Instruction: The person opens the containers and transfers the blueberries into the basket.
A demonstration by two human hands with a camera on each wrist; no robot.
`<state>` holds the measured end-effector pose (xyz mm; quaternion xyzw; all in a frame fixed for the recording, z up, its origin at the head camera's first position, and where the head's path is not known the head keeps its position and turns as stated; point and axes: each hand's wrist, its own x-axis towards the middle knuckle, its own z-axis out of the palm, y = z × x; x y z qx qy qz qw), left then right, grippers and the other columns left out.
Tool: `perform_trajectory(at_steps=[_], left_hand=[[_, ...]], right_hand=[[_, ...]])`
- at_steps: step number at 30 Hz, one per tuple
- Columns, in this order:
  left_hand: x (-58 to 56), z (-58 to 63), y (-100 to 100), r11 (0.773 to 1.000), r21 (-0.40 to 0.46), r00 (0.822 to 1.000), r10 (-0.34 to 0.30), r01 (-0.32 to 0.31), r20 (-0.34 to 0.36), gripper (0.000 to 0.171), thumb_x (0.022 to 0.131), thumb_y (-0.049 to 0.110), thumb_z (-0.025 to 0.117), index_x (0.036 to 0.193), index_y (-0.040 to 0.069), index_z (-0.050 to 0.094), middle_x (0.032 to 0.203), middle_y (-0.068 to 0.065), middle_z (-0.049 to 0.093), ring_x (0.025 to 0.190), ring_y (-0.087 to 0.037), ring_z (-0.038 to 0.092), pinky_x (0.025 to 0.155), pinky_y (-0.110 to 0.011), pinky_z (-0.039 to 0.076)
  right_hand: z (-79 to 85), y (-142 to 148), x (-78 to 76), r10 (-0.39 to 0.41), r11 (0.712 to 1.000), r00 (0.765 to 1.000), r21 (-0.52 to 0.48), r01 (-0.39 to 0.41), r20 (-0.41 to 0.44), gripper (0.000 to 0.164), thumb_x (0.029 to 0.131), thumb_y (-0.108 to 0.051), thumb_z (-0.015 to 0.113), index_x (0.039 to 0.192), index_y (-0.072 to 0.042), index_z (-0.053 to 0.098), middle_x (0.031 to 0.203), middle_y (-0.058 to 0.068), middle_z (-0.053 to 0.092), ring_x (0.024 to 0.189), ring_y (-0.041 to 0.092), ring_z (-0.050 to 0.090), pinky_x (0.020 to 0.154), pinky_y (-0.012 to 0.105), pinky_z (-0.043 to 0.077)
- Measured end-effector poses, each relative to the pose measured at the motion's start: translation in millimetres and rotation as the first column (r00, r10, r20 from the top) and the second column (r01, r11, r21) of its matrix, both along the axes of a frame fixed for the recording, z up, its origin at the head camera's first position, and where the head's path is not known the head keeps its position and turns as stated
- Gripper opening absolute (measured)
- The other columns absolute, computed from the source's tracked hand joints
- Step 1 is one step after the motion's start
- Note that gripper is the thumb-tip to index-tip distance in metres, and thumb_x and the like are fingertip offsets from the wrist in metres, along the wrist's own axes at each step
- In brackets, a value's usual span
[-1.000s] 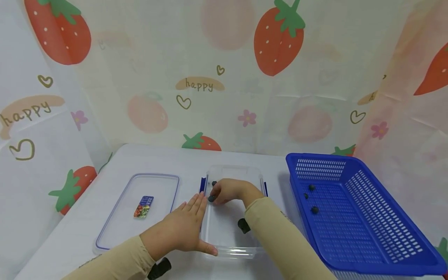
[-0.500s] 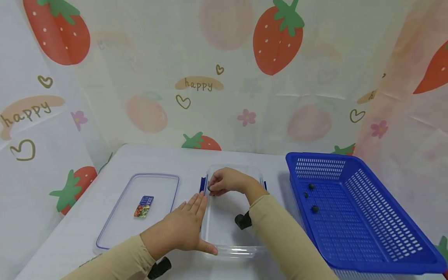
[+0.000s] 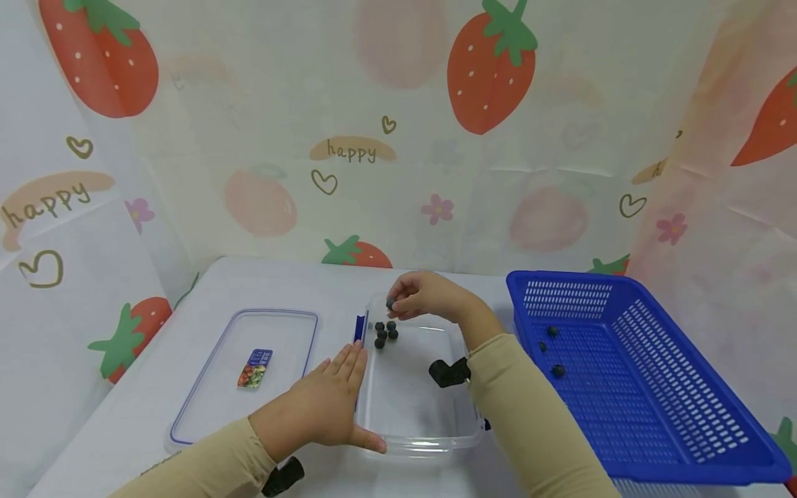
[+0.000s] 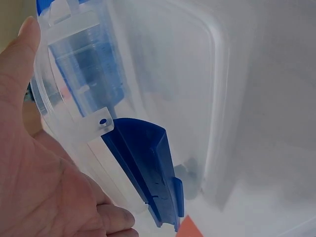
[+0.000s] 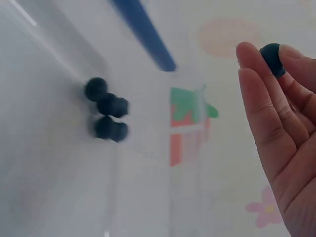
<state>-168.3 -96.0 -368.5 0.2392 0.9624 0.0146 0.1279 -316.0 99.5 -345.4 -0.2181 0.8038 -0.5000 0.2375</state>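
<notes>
My right hand [image 3: 432, 297] pinches a dark blueberry [image 5: 272, 59] between thumb and fingertips, raised over the far end of a clear plastic container [image 3: 414, 415]. Inside, near its far left corner, several blueberries [image 3: 381, 335] sit in a small cluster, which the right wrist view also shows. With fingers straight, my left hand [image 3: 326, 401] rests along the container's left side, its thumb at the near left corner. Close to that palm, the left wrist view shows the container's blue latch [image 4: 143, 163] hanging loose.
A blue perforated basket [image 3: 647, 415] stands on the right, holding three blueberries [image 3: 558, 371]. To the left lies a clear lid [image 3: 205, 387] with a blue seal and a colourful label [image 3: 254, 368]. A strawberry-print sheet [image 3: 386, 207] hangs behind the white table [image 3: 336, 283].
My right hand has risen from the container's left side toward its far end, now with a blueberry in its fingertips. The berry cluster it covered shows fully. My left hand has stayed put.
</notes>
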Motion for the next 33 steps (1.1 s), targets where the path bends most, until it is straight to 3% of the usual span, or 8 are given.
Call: perform_trajectory(at_steps=[9, 14, 21, 28, 33], left_hand=[[1.6, -0.6, 0.3, 1.000, -0.017, 1.000, -0.005, 0.005, 0.003, 0.128, 0.056, 0.088, 0.042, 0.145, -0.002, 0.016, 0.151, -0.019, 0.010, 0.139, -0.032, 0.007, 0.107, -0.049, 0.022], [1.2, -2.0, 0.1, 1.000, -0.021, 1.000, -0.012, 0.012, 0.003, 0.129, 0.056, 0.088, 0.041, 0.145, -0.002, 0.015, 0.151, -0.019, 0.010, 0.139, -0.032, 0.006, 0.107, -0.049, 0.022], [0.4, -2.7, -0.1, 1.000, -0.024, 1.000, -0.011, 0.011, 0.002, 0.130, 0.056, 0.089, 0.040, 0.145, -0.001, 0.014, 0.151, -0.019, 0.009, 0.139, -0.031, 0.005, 0.107, -0.049, 0.022], [-0.1, -1.2, -0.5, 1.000, -0.025, 1.000, -0.011, 0.012, 0.006, 0.129, 0.056, 0.089, 0.040, 0.145, -0.002, 0.014, 0.151, -0.019, 0.009, 0.139, -0.032, 0.005, 0.107, -0.049, 0.021], [-0.8, -1.4, -0.8, 1.000, -0.026, 1.000, -0.013, 0.013, 0.001, 0.130, 0.056, 0.089, 0.039, 0.145, -0.002, 0.014, 0.151, -0.019, 0.010, 0.139, -0.032, 0.006, 0.107, -0.049, 0.022]], right_hand=[[39.8, 55.7, 0.4, -0.014, 0.998, 0.997, -0.055, 0.010, -0.072, 0.018, 0.088, -0.009, 0.060, 0.102, 0.001, 0.058, 0.098, 0.015, 0.065, 0.093, 0.025, 0.064, 0.083, 0.038, 0.050], [50.1, 98.5, 2.9, -0.054, 0.996, 0.994, -0.078, 0.047, -0.090, 0.020, 0.088, -0.009, 0.060, 0.103, 0.003, 0.056, 0.098, 0.016, 0.064, 0.094, 0.026, 0.064, 0.085, 0.041, 0.049], [49.5, 154.6, 8.2, -0.148, 0.987, 0.982, -0.085, 0.138, -0.116, 0.025, 0.088, -0.009, 0.060, 0.106, 0.007, 0.053, 0.098, 0.014, 0.062, 0.093, 0.022, 0.064, 0.083, 0.035, 0.050], [47.7, 201.1, 14.7, -0.188, 0.980, 0.973, -0.094, 0.176, -0.135, 0.026, 0.091, -0.011, 0.056, 0.109, 0.008, 0.050, 0.097, 0.008, 0.061, 0.094, 0.017, 0.064, 0.083, 0.030, 0.050], [37.4, 231.5, 18.0, -0.217, 0.970, 0.969, -0.137, 0.200, -0.118, 0.029, 0.091, -0.008, 0.055, 0.112, 0.010, 0.046, 0.094, 0.003, 0.063, 0.094, 0.014, 0.064, 0.081, 0.026, 0.050]])
